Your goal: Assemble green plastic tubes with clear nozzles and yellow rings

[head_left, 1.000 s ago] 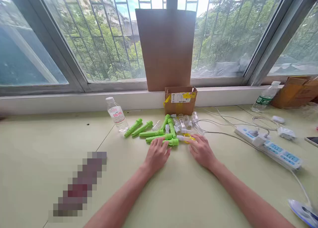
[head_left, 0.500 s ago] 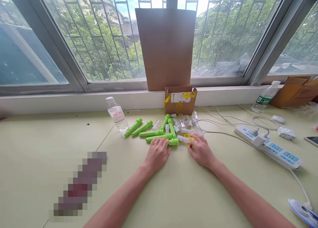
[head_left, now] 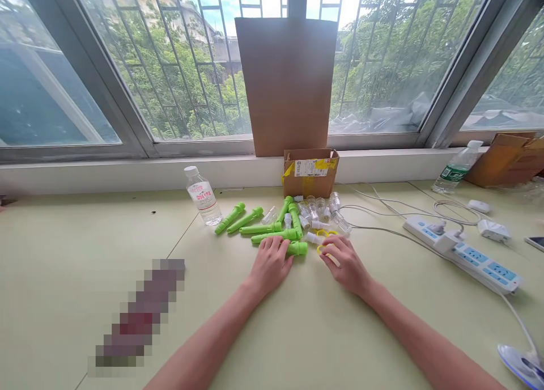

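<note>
My left hand (head_left: 272,263) is closed over the nearest green plastic tube (head_left: 298,248), its fingers across the top and the thumb on the near side. The tube's ribbed, threaded end sticks out to the right. My right hand (head_left: 346,265) pinches a thin yellow ring (head_left: 320,250) between thumb and fingers. More yellow rings (head_left: 327,232) lie by its fingertips, partly hidden. Just left of them is a small white-and-clear piece (head_left: 313,238). Beyond my hands lie several more green tubes (head_left: 260,229) and a cluster of short clear plastic cylinders (head_left: 312,207).
A small cardboard box (head_left: 311,183) stands behind the parts, with a tall cardboard sheet (head_left: 291,89) against the window. One water bottle (head_left: 203,197) is at left, another (head_left: 457,169) at far right. A power strip (head_left: 463,254) with cables lies on the right.
My right fingers have drawn slightly toward me with a yellow ring, which now shows more clearly. My left hand stays on the green tube. The view has shifted slightly.
</note>
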The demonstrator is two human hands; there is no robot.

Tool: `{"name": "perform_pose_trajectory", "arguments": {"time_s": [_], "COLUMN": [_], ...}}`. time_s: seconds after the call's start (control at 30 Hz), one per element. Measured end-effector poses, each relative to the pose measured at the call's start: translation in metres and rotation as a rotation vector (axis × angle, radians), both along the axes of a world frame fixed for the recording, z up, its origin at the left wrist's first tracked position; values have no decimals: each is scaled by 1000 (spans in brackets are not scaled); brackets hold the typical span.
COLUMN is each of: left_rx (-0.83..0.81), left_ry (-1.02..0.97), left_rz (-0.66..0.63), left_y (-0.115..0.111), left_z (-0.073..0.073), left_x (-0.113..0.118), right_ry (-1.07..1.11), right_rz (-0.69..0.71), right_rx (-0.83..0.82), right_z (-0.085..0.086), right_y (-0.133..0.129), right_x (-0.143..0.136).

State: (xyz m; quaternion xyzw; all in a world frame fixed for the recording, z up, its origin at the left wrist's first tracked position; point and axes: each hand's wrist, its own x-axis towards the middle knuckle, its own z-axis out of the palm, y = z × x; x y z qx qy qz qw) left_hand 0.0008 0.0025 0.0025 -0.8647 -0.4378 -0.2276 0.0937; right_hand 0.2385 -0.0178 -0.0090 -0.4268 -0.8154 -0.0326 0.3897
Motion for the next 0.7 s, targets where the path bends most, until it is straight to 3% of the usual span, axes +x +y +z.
{"name": "perform_pose_trajectory", "arguments": {"time_s": [0.2, 0.7], "left_rx": [-43, -59], "left_ry": [22, 58], "left_rz": [-74, -150], "left_y": [1, 1], "left_z": [0, 2], "left_x": [0, -1], "right_ry": [27, 189], "right_rz": [-69, 67], "right_rx": [93, -118], "right_z": [1, 1], "right_y": [-5, -5], "right_x": [-7, -7]}}
